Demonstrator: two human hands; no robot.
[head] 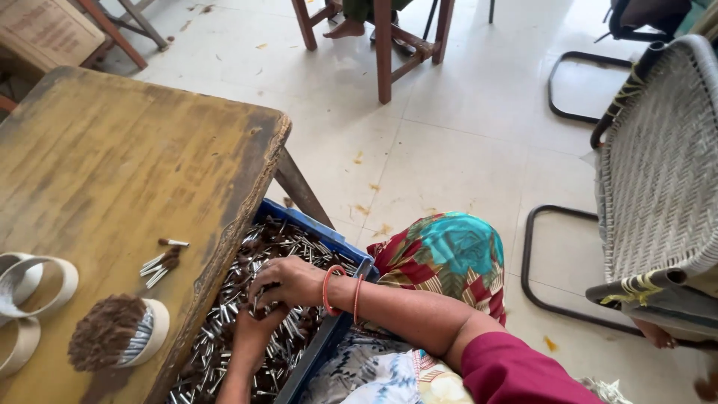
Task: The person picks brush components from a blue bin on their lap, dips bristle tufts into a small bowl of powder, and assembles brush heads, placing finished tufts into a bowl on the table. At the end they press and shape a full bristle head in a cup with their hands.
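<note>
A crate [351,251] of small metal tubes [224,329] sits below the wooden table [112,164]'s right edge; a woven chair [658,187] stands well right.

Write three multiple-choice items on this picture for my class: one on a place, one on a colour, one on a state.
1. Where are both hands?
A. on the table
B. in the blue crate of small brushes
C. on the woven chair

2. What colour are the bangles on the right wrist?
A. orange
B. green
C. black

3. How full is the ring nearest the crate?
A. empty
B. packed with brown-tipped brushes
C. holding a single brush

Key: 1 B, the left hand and right hand lie among the brushes in the crate. 2 A, the bangles are orange. 3 B, the ring on the table holds a dense bundle.
</note>
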